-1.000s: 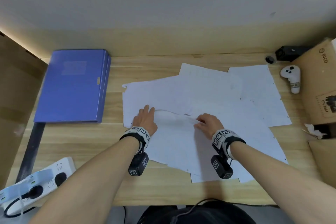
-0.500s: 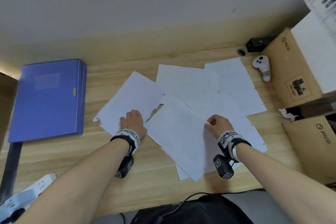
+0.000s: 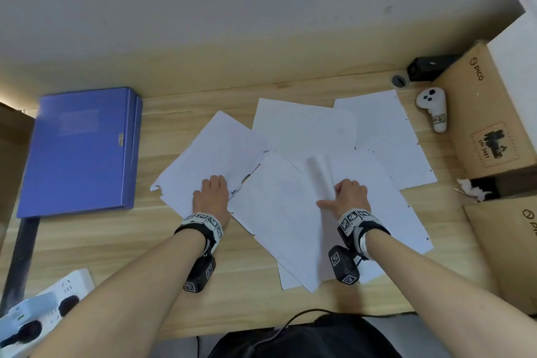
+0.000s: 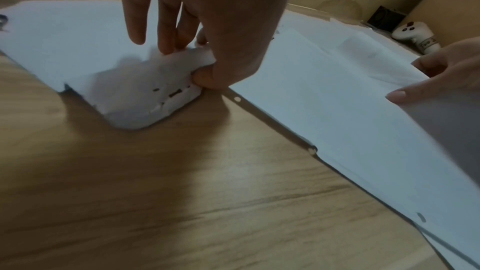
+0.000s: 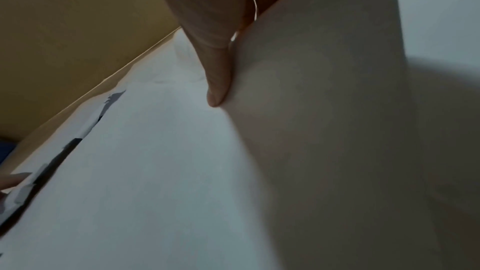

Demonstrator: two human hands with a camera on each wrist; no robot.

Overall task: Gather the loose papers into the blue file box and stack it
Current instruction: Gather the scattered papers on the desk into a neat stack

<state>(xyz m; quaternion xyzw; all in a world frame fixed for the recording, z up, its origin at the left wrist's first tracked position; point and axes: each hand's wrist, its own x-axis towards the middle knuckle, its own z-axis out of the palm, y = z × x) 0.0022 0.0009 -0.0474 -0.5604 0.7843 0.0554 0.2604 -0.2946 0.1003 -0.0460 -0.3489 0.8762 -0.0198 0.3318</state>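
Observation:
The closed blue file box [image 3: 81, 151] lies flat at the desk's left. Several white sheets are spread across the middle. My left hand [image 3: 213, 192] rests on the leftmost sheet [image 3: 209, 151]; in the left wrist view its thumb and fingers [image 4: 192, 61] pinch that sheet's torn, crumpled edge [image 4: 145, 93]. My right hand [image 3: 348, 195] grips the edge of a sheet [image 3: 319, 171] that curls up off the pile. The right wrist view shows my thumb [image 5: 218, 81] pressed against that raised paper [image 5: 324, 130]. A large front sheet [image 3: 279, 212] lies between both hands.
Brown cardboard boxes [image 3: 488, 113] stand along the right side, with a white controller [image 3: 433, 107] and a small black device [image 3: 427, 67] beside them. A power strip [image 3: 43, 305] sits at the near left. Two more sheets [image 3: 383, 131] lie at the back.
My left hand drew one sheet out to the left and now pinches its torn edge. My right hand has lifted a sheet's edge, which now curls up.

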